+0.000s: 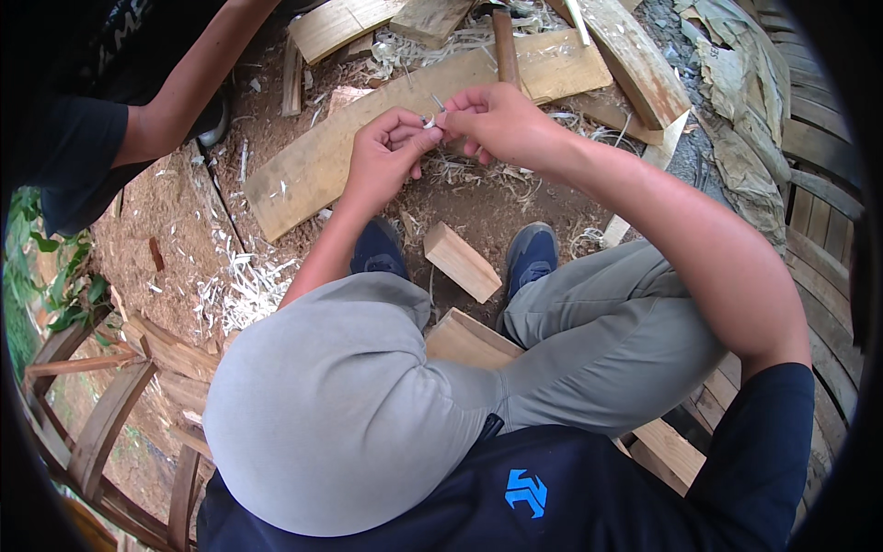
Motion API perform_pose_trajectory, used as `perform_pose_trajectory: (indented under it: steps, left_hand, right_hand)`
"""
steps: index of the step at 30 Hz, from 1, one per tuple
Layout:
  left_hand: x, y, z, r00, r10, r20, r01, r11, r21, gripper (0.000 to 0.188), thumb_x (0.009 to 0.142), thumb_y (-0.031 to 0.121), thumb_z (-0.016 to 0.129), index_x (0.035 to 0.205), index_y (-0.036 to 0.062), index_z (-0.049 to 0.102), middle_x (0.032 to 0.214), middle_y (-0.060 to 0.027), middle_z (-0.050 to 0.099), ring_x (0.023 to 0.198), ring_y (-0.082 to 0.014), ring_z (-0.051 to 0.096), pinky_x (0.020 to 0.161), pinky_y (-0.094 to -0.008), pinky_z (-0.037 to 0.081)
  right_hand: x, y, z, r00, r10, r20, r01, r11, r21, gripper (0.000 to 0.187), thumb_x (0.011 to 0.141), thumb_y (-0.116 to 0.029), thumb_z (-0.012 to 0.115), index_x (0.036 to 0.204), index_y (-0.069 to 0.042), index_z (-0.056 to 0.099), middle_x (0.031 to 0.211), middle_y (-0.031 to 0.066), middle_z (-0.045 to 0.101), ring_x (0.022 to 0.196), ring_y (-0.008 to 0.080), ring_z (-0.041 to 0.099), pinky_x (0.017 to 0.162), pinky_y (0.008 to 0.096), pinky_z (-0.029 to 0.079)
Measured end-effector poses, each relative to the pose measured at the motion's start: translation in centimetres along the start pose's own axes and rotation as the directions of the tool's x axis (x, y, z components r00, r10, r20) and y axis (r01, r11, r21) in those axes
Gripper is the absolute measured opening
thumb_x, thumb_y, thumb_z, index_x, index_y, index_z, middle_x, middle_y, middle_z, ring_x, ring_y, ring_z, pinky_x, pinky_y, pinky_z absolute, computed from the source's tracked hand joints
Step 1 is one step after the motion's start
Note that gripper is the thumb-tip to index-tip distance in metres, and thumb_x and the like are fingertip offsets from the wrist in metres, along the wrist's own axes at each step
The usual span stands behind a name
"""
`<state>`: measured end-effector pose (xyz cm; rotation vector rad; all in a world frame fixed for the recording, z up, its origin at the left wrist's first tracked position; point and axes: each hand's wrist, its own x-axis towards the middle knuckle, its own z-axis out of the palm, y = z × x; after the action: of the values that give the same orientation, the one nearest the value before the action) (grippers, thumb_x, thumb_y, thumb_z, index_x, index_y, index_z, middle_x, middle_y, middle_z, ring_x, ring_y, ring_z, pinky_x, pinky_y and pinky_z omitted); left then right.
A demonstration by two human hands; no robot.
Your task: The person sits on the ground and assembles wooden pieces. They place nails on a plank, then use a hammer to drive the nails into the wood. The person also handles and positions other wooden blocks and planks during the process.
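Note:
Above the long wooden plank (317,166), my two hands meet at their fingertips. My left hand (391,147) is closed in a pinch around a small pale piece (430,121), too small to name. My right hand (501,121) presses against it from the other side, fingers pinched. A thin grey nail-like pin (438,102) sticks up beside the right fingertips; its lower end is hidden. Just beyond the right hand stands a brown wooden handle (505,51), leaning over the plank, with a dark head partly in view at the top edge.
A co-worker's bare arm (189,87) reaches in at upper left. Wood offcuts (462,262) lie between my shoes, and thick beams (635,69) at upper right. Pale shavings (244,294) cover the ground. Curved wooden frames (115,423) stand lower left; slats (823,212) line the right.

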<state>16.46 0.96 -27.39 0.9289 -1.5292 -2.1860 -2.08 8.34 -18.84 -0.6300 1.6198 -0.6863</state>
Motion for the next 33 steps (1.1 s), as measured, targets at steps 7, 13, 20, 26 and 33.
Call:
perform_pose_trajectory:
  steps: [7,13,20,26,33]
  left_hand:
    - [-0.4,1.0,-2.8,0.993,-0.041,-0.109,0.059,0.985,0.16,0.025,0.097,0.017,0.07,0.118,0.0033,0.072,0.1,-0.0058,0.077,0.053,-0.0019,0.05,0.047,-0.0194,0.041]
    - [-0.4,-1.3,-6.0,0.975,0.098,-0.197,0.017,0.86,0.51,0.024,0.086,0.018,0.081,0.107,0.0078,0.079,0.085,0.0021,0.072,0.058,-0.0025,0.049,0.053,-0.021,0.037]
    - [0.2,-1.7,-6.0,0.981,0.045,-0.188,0.054,0.869,0.492,0.03,0.076,0.017,0.088,0.102,0.0076,0.076,0.079,-0.0003,0.069,0.066,-0.0046,0.053,0.06,-0.0228,0.043]
    - [0.3,-1.7,-8.0,0.966,0.156,-0.205,0.008,0.778,0.628,0.028,0.081,0.017,0.085,0.104,0.0054,0.074,0.084,-0.0022,0.07,0.066,-0.0063,0.056,0.06,-0.023,0.044]
    - [0.0,-0.7,-7.4,0.949,0.1,-0.299,0.047,0.893,0.448,0.022,0.088,0.017,0.078,0.107,0.0055,0.074,0.09,-0.0004,0.071,0.063,-0.0032,0.05,0.057,-0.0203,0.04]
  right_hand:
    - [-0.2,-0.6,-0.1,0.998,0.009,-0.06,-0.016,0.992,-0.125,0.029,0.101,-0.028,0.065,0.112,-0.001,0.062,0.087,0.002,0.062,0.072,0.0089,0.059,0.061,0.0257,0.05]
    - [-0.3,-0.8,-0.3,1.0,-0.006,0.015,0.009,0.979,-0.204,0.03,0.101,-0.028,0.066,0.114,-0.002,0.063,0.087,0.0014,0.062,0.072,0.0089,0.059,0.061,0.0264,0.049]
    - [-0.1,-0.3,-0.4,1.0,-0.022,0.017,0.025,0.98,-0.2,0.029,0.096,-0.025,0.07,0.109,0.002,0.066,0.082,0.0048,0.066,0.066,0.0123,0.061,0.061,0.03,0.049]
    - [-0.2,-0.7,-0.2,0.998,-0.048,0.03,0.053,0.98,-0.189,0.029,0.096,-0.026,0.07,0.108,0.0,0.066,0.078,0.0042,0.065,0.065,0.0125,0.061,0.06,0.031,0.048]
    - [0.0,-0.2,-0.6,0.997,-0.013,0.07,0.029,0.974,-0.226,0.028,0.096,-0.025,0.07,0.109,0.0,0.066,0.078,0.004,0.064,0.066,0.0123,0.06,0.059,0.0307,0.048]
